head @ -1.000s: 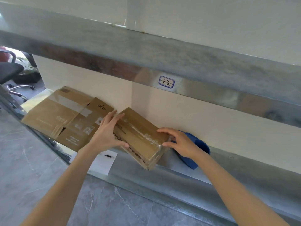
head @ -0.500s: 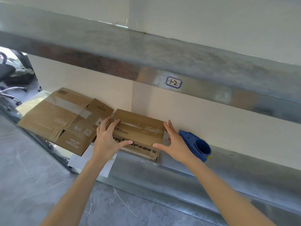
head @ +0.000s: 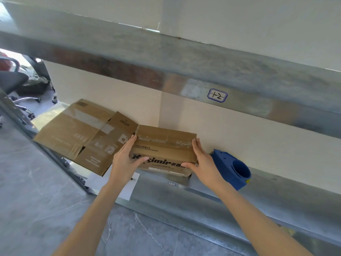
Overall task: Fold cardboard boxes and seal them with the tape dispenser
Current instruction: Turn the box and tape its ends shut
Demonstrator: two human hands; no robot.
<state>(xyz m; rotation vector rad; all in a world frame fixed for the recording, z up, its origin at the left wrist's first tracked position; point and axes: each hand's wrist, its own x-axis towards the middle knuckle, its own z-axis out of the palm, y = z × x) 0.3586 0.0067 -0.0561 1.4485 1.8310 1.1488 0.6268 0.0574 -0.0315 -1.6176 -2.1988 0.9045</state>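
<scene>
We have the box (head: 164, 145) on the metal shelf (head: 203, 196), near its front edge and close to the wall behind. Our hands are apart, one at each end of the box. The left hand (head: 123, 159) lies flat against the left end with its thumb across the printed front face. The right hand (head: 203, 161) lies flat against the right end with its thumb at the lower front corner. The fingers are straight; they press the box between them and do not curl around it. A strip of clear tape (head: 162, 142) runs along the top of the box, so we judge that this side is already sealed. At the bottom front a flap edge seems to hang loose, but we cannot tell this for sure.

Left of the box lies flat cardboard (head: 73, 133), touching or almost touching its left end. Right of the box, just behind the right hand, stands the blue dispenser (head: 230, 167). In front of the box, below the left hand, a white paper (head: 127, 187) sticks out over the shelf edge.

The step in hand, we think, is to square and settle the box. To do it well, we should press evenly from both ends so that the box does not twist, and hold its bottom flat on the shelf. If the lower flap is open, we should turn the box with both hands before the right hand goes for the dispenser. A push to the left could shift the flat cardboard.
</scene>
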